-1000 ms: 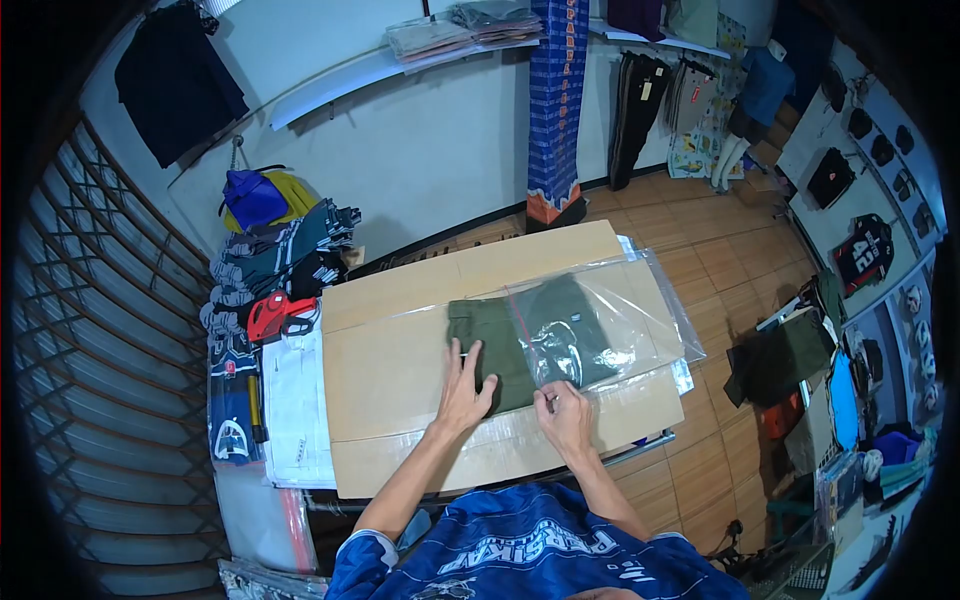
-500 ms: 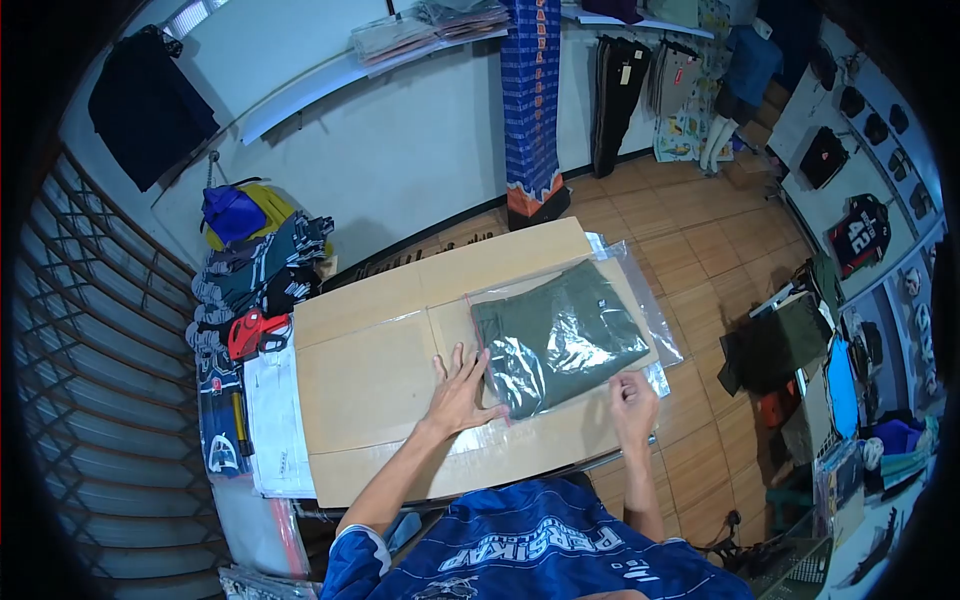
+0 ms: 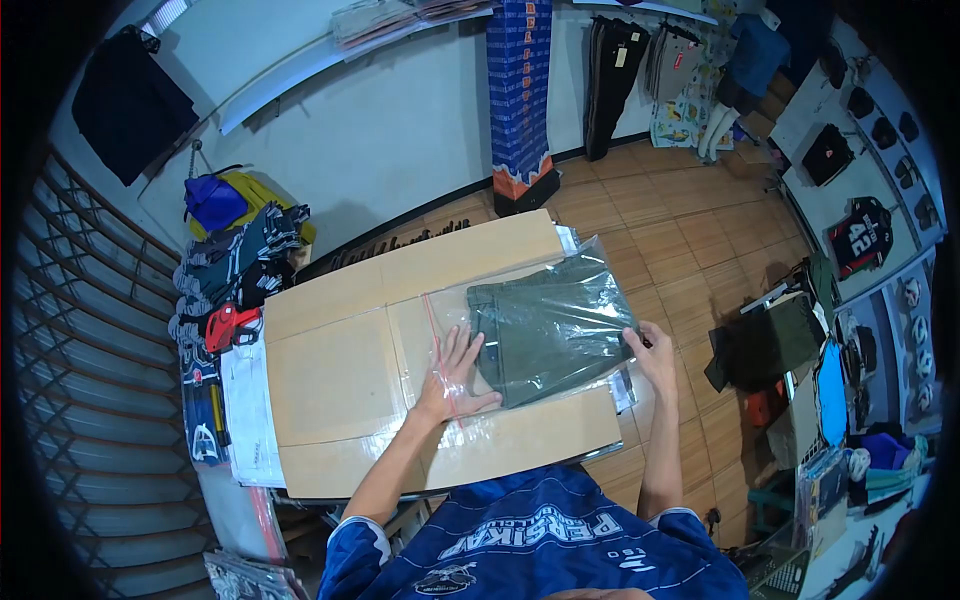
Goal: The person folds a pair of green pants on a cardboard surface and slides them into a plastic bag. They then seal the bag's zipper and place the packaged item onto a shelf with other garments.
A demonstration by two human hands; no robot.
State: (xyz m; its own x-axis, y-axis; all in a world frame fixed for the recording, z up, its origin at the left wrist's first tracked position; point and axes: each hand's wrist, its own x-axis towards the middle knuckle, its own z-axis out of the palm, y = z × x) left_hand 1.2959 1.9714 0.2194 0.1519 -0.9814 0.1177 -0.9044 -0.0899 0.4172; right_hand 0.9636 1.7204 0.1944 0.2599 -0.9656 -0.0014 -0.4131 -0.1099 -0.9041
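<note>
Head view: the left hand (image 3: 452, 385) lies low with its fingers spread wide at the mouth end of a clear plastic bag (image 3: 452, 312), fingertips close to the near-left edge of the folded green garment (image 3: 550, 335); whether it is inside the film or on top, I cannot tell. Its forearm slants up from the lower left. The right hand (image 3: 655, 360) is at the other end, fingers bent and tips at the bag's right edge, palm turned inward; whether they pinch the film is unclear. That forearm rises nearly upright from the blue jersey (image 3: 540, 540). Half a second ago the right hand was by the garment's front corner, and it has since moved to the far right end. The red strip (image 3: 431, 318) of the bag, then right along the garment's left edge, now lies apart from it, with bare film between; the garment sits deeper in the bag, its right side near the closed end. One second ago its left part was uncovered. Bag and garment rest on the right half of the cardboard (image 3: 340, 360). Farther left, beside the cardboard, are a white sheet (image 3: 245, 375) and a red tool (image 3: 232, 328).
</note>
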